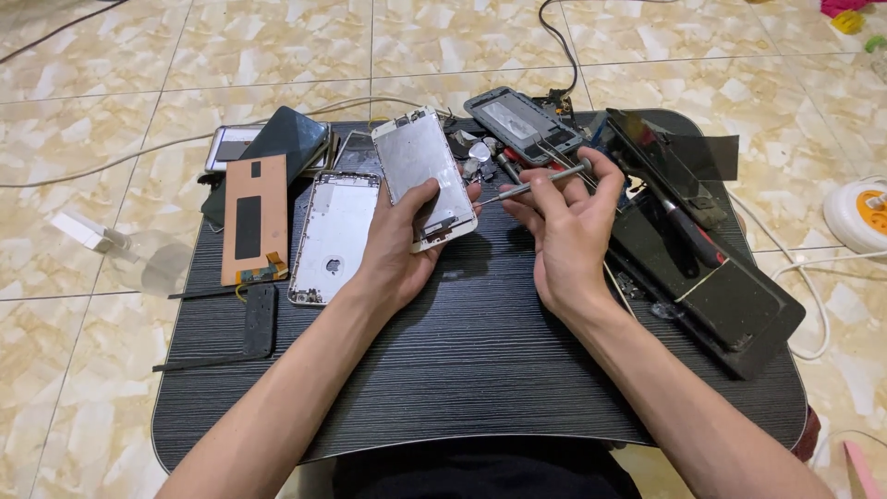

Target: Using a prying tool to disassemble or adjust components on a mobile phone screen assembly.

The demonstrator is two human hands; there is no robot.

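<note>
L hand (402,245) grips silver phone screen assembly (423,176) tilted above black table (462,370), R hand (568,231) pinches screwdriver (536,183), tip prob. at its lower edge screw, mid-unscrewing; next needs steady tip seating.

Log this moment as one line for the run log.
left hand: holds phone screen panel, tilted | right hand: holds screwdriver, tip at panel edge | silver phone back housing: flat on black table

Silver phone frame (423,176) (black striped table (480,370))
</note>
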